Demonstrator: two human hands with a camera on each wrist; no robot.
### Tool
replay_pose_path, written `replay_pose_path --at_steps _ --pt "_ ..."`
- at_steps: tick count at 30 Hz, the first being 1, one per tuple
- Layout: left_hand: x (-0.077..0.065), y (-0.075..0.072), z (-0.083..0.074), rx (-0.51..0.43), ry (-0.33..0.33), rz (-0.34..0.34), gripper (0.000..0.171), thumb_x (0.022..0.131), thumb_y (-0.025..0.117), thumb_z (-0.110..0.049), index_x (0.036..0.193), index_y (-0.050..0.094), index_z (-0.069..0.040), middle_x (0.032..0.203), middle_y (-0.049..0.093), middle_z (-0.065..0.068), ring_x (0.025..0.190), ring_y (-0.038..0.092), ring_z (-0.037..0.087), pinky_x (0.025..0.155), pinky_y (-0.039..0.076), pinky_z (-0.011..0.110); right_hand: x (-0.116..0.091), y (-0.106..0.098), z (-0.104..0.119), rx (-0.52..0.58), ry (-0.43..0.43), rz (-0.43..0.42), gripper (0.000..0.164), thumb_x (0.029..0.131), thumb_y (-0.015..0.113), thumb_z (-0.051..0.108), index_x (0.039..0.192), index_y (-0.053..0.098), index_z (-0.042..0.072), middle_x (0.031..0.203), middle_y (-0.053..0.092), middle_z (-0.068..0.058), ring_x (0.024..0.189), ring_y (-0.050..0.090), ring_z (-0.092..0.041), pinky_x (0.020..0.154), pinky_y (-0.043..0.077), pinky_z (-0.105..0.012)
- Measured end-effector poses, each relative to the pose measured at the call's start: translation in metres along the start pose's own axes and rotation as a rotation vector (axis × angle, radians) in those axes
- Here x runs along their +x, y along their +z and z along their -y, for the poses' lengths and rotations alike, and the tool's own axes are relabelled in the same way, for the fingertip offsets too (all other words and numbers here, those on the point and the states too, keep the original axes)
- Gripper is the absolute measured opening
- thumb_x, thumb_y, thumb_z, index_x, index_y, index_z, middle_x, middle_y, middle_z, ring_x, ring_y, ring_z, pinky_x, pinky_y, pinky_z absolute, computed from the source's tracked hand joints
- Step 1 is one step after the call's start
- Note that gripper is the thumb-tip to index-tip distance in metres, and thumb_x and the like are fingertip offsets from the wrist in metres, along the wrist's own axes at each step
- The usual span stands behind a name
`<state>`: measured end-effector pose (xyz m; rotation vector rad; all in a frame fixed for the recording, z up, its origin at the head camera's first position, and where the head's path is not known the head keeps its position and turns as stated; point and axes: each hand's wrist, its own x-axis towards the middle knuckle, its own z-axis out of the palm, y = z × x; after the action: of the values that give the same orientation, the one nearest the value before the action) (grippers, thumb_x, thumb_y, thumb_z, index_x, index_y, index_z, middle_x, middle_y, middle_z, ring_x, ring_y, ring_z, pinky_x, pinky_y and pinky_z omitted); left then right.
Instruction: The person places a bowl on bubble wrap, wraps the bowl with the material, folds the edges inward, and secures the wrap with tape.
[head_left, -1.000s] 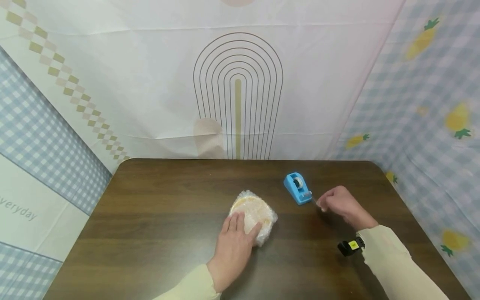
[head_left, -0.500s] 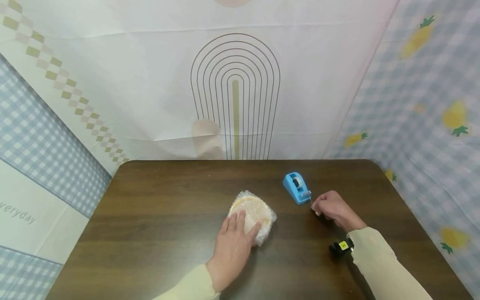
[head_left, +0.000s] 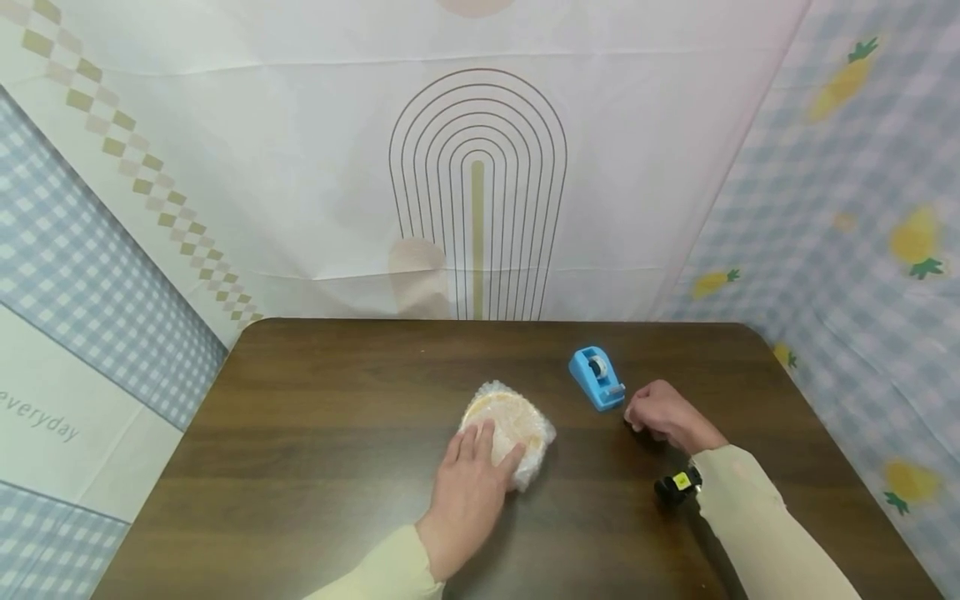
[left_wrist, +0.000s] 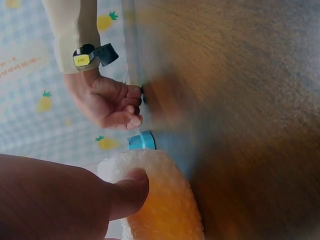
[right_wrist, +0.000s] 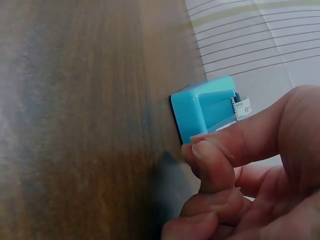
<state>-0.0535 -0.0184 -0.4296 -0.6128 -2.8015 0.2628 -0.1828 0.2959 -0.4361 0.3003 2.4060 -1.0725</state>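
A round, pale yellowish thing wrapped in bubble wrap (head_left: 521, 425) lies at mid-table. My left hand (head_left: 467, 508) rests on its near side with fingers spread and nearly straight; in the left wrist view the thumb (left_wrist: 131, 194) presses on the wrap. What is inside shows only as an orange-yellow tint. Further right stands a blue tape dispenser (head_left: 585, 373) with a roll in it. Just beside its cutter end, my right hand (head_left: 669, 417) pinches the end of a clear strip of tape (right_wrist: 222, 125) between thumb and forefinger, the other fingers curled.
The brown wooden table (head_left: 315, 442) has rounded far corners. A white printed cloth (head_left: 322, 183) hangs behind it, and a checked cloth with pineapples (head_left: 847, 292) hangs at the right. A black wrist camera (head_left: 675, 486) sits on my right wrist.
My right hand has moved a little left, closer to the dispenser's cutter; the stretch of tape between them has become shorter. The left hand and the wrapped thing have stayed put.
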Motion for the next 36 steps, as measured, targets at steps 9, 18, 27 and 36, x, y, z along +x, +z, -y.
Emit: replay_pose_path --at_steps 9,18,27,36 --pt "0.002 -0.004 0.0 0.001 0.004 0.042 0.046 0.094 0.07 -0.047 0.139 0.064 -0.042 0.145 0.065 0.011 0.129 0.067 0.029 0.11 0.053 0.041 -0.006 -0.004 -0.009 0.074 -0.046 0.015 0.02 0.094 0.061 0.011 0.076 0.065 0.003 0.072 0.056 -0.004 0.064 0.052 -0.02 0.061 0.045 -0.03" --pt "0.002 -0.003 0.0 0.005 -0.011 0.045 0.048 0.093 0.068 -0.052 0.139 0.064 -0.042 0.146 0.065 0.009 0.13 0.066 0.029 0.11 0.053 0.04 -0.004 -0.002 -0.01 0.085 -0.043 -0.003 0.035 0.102 0.065 0.024 0.072 0.065 0.006 0.063 0.054 0.0 0.06 0.049 -0.018 0.058 0.042 -0.03" --pt "0.004 -0.001 -0.002 -0.006 0.0 0.021 0.048 0.092 0.069 -0.053 0.138 0.064 -0.042 0.145 0.065 0.01 0.129 0.067 0.028 0.11 0.053 0.04 0.006 -0.005 -0.005 -0.013 0.014 0.013 0.033 0.097 0.063 0.011 0.064 0.063 0.005 0.057 0.052 -0.001 0.052 0.045 -0.016 0.051 0.038 -0.027" --pt "0.003 0.003 -0.002 0.008 0.001 -0.021 0.047 0.09 0.071 -0.053 0.136 0.066 -0.042 0.142 0.067 0.011 0.125 0.068 0.029 0.107 0.055 0.041 -0.006 0.002 -0.009 0.152 -0.132 0.057 0.027 0.101 0.067 0.021 0.088 0.07 -0.003 0.066 0.058 0.0 0.065 0.054 -0.018 0.06 0.047 -0.029"
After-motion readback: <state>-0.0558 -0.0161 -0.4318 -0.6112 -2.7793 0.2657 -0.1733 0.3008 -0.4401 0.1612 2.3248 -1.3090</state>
